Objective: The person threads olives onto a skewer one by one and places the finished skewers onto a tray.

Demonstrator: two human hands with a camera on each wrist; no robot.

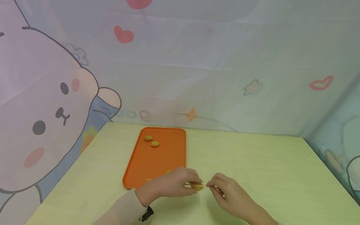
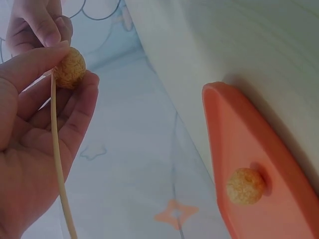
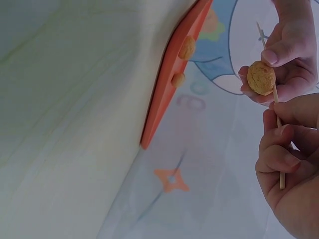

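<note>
My left hand (image 1: 180,182) holds a golden-brown, wrinkled ball (image 3: 261,78) between thumb and fingers, over the table just right of the tray. A thin wooden skewer (image 2: 57,144) runs along one side of this ball, past the left thumb. Whether it pierces the ball or only lies against it, I cannot tell. At the skewer's other end, my right hand (image 1: 229,195) pinches it between thumb and curled fingers, close to the ball. The orange tray (image 1: 166,153) bears two similar balls near its far left corner, and a yellowish piece shows partly behind the left hand.
A pale yellow-green table (image 1: 253,162) lies beneath both hands. Behind it hangs a light cloth backdrop (image 1: 197,62) printed with hearts, stars and a cartoon animal. The tray has a raised rim. A dark band is on the left wrist.
</note>
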